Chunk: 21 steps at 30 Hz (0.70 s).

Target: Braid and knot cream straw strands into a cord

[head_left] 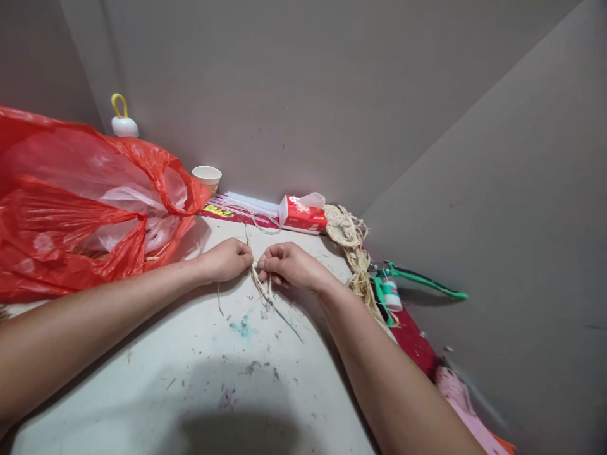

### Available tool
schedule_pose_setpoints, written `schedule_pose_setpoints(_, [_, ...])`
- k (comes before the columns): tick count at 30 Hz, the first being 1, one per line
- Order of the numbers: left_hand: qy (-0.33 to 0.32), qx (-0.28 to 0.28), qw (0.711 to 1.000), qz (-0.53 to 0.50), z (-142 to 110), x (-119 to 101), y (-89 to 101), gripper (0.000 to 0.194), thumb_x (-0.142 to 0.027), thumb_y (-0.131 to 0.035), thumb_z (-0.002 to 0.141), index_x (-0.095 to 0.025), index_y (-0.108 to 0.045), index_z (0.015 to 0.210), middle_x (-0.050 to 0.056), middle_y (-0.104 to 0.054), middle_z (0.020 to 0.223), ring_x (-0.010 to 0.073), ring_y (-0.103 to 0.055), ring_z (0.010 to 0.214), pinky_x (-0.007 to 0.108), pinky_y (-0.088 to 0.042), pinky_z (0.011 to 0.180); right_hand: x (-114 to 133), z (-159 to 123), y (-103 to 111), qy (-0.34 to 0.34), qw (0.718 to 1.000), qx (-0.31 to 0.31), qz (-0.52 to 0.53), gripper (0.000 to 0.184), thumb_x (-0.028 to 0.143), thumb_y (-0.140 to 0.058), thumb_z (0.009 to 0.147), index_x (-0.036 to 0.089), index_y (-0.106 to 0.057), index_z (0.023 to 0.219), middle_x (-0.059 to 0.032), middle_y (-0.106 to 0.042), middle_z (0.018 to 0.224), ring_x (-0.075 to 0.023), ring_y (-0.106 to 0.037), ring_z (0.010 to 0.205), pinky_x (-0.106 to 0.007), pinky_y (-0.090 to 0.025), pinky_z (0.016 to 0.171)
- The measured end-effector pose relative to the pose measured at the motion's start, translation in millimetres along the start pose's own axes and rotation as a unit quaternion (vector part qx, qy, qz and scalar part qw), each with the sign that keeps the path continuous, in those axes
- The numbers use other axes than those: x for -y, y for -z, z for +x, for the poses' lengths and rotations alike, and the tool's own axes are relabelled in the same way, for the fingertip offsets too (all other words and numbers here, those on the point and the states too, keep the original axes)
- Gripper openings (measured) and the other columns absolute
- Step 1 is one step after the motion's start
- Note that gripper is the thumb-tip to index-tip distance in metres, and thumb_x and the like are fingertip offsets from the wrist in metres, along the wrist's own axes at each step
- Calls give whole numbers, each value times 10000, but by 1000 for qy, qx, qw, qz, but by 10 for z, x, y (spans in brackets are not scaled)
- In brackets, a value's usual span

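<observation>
My left hand [226, 259] and my right hand [290, 265] meet over the stained white table [190, 373], both with fingers pinched on pale straw strands [260, 285]. The strands run up between the two hands and trail down onto the table toward me. A woven straw braid [355, 253] lies just right of my right wrist, coiled at its far end.
A big red plastic bag [71, 208] fills the left side. At the back wall stand a paper cup [207, 175], a red tissue pack [303, 215] and white sticks [246, 203]. Green-handled pliers [417, 281] and a small bottle [391, 296] lie right. Grey walls close in.
</observation>
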<state>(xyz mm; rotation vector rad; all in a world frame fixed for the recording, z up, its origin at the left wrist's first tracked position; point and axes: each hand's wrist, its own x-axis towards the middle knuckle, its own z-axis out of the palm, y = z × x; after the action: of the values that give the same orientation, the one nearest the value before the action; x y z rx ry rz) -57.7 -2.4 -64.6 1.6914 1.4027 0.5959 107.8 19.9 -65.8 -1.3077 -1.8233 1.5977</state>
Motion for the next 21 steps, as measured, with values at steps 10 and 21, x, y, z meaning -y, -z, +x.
schedule_pose_setpoints(10, [-21,3,1000,15,23,10,-12,199,-204,-447,711,-157,-501,525,-50,-417,501,84,-351,507,213,-265,515,22,-40,-116,4,998,-59,0,181,197,-585,693,150,-533,527,-31,-607,471,-40,-305,318,-187,-184,330])
schedule_pose_setpoints(21, [92,70,975,-192,63,51,9,206,-153,-514,661,-162,-435,471,-56,-361,403,42,-247,331,231,-120,374,13,-86,-377,80,917,-190,-342,189,203,-525,786,173,-605,618,-94,-653,632,-177,-562,562,-273,-356,537])
